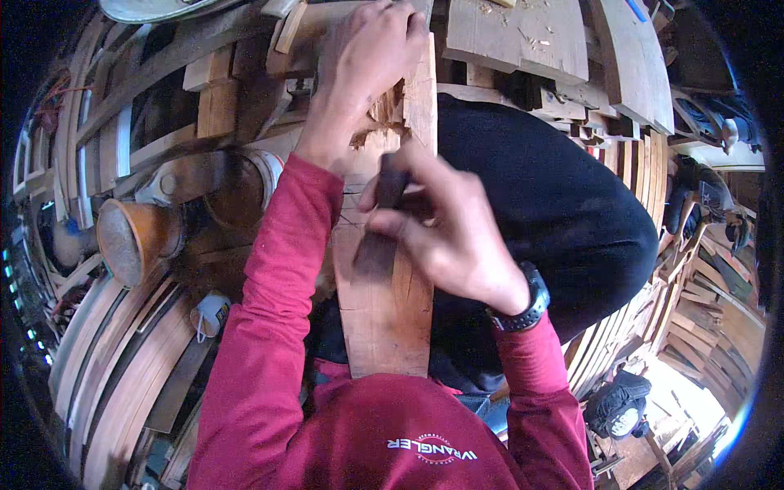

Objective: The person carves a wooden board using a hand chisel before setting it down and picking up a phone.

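A thick wooden board [385,327] runs away from my lap, with a rough, splintered hollow [384,122] cut into its middle. My right hand [457,233] is closed around a dark, elongated tool [390,192] above the board. Motion smears the tool's near end, and its kind does not show. Farther up, my left hand [371,61] lies over the board just beyond the hollow, its fingers curled. What those fingers hold, if anything, is hidden beneath them.
My dark-trousered leg [547,220] lies right of the board. Pale planks [514,33] with wood shavings are at the far side. An orange-brown container [131,237] and a white cup [210,316] stand left, near stacked strips [122,384]. A person [698,192] is at far right.
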### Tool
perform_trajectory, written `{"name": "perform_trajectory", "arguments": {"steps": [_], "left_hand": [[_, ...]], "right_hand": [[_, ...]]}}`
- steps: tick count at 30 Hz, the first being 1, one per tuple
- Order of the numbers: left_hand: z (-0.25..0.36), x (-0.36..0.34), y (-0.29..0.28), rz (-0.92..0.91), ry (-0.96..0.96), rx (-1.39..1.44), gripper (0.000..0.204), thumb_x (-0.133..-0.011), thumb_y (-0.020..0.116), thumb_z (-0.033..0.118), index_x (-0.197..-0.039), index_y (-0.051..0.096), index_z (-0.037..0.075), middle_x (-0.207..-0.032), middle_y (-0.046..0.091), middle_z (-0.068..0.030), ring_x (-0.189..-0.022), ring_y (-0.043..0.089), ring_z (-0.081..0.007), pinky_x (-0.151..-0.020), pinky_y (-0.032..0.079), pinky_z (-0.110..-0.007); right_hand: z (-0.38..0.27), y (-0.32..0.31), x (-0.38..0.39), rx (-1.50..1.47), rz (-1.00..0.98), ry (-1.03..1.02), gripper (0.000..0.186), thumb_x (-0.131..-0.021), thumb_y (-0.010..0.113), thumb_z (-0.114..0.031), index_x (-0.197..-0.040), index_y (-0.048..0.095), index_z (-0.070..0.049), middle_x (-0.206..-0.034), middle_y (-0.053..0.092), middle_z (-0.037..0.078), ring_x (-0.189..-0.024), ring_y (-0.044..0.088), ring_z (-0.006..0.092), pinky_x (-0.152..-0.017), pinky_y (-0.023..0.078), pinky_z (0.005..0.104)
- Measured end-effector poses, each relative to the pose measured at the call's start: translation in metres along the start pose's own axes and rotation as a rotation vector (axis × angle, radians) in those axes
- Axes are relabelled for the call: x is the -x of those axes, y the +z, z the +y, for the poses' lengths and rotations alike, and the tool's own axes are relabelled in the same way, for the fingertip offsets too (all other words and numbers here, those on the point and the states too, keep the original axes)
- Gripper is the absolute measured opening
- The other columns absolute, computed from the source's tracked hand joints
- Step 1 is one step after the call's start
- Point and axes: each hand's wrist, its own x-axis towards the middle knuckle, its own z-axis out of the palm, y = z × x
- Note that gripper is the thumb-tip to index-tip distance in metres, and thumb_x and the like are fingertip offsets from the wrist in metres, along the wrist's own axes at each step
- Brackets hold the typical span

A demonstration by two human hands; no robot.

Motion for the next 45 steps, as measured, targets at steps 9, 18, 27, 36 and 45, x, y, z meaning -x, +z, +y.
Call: {"name": "perform_trajectory", "arguments": {"steps": [9,18,27,36,45], "left_hand": [[0.004,-0.002,0.0,-0.004,-0.008,-0.036,0.027,-0.1,0.058,0.021,-0.094,0.068,-0.003,-0.102,0.07,-0.0238,-0.095,0.067,-0.0416,-0.086,0.053,-0.05],[0.012,-0.003,-0.008,-0.041,-0.056,-0.02,0.027,-0.101,0.057,0.022,-0.096,0.068,-0.002,-0.102,0.07,-0.0239,-0.096,0.067,-0.0422,-0.086,0.053,-0.05],[-0.009,-0.002,0.016,0.066,0.047,0.034,0.028,-0.101,0.055,0.022,-0.094,0.066,-0.003,-0.102,0.068,-0.0257,-0.098,0.064,-0.0452,-0.088,0.05,-0.053],[-0.016,-0.01,0.022,0.031,0.059,0.044,0.029,-0.101,0.057,0.026,-0.102,0.069,0.0,-0.105,0.068,-0.027,-0.101,0.064,-0.0469,-0.091,0.05,-0.053],[-0.019,-0.011,0.031,0.107,0.145,-0.008,0.031,-0.099,0.055,0.025,-0.093,0.07,-0.001,-0.096,0.07,-0.0263,-0.091,0.067,-0.0471,-0.086,0.052,-0.054]], "right_hand": [[-0.005,-0.007,0.0,-0.115,0.007,0.046,0.024,-0.091,0.066,0.011,-0.106,0.051,-0.001,-0.1,0.068,0.008,-0.096,0.069,0.0151,-0.085,0.057,0.0313],[0.001,-0.004,-0.004,-0.191,0.164,-0.113,0.029,-0.081,0.07,0.009,-0.102,0.053,-0.001,-0.088,0.071,0.016,-0.086,0.074,0.0351,-0.072,0.057,0.0387],[-0.003,-0.01,-0.001,-0.22,0.162,0.015,0.024,-0.093,0.061,0.012,-0.106,0.048,-0.003,-0.103,0.066,0.008,-0.096,0.064,0.0141,-0.086,0.055,0.0308],[0.016,-0.002,-0.002,-0.161,0.28,-0.148,0.031,-0.084,0.069,0.006,-0.109,0.052,0.001,-0.091,0.069,0.024,-0.092,0.072,0.0434,-0.073,0.055,0.0453],[0.012,-0.004,0.004,-0.195,0.156,-0.017,0.026,-0.092,0.062,0.01,-0.114,0.052,-0.001,-0.099,0.065,0.006,-0.093,0.067,0.0152,-0.084,0.056,0.0306]]}}
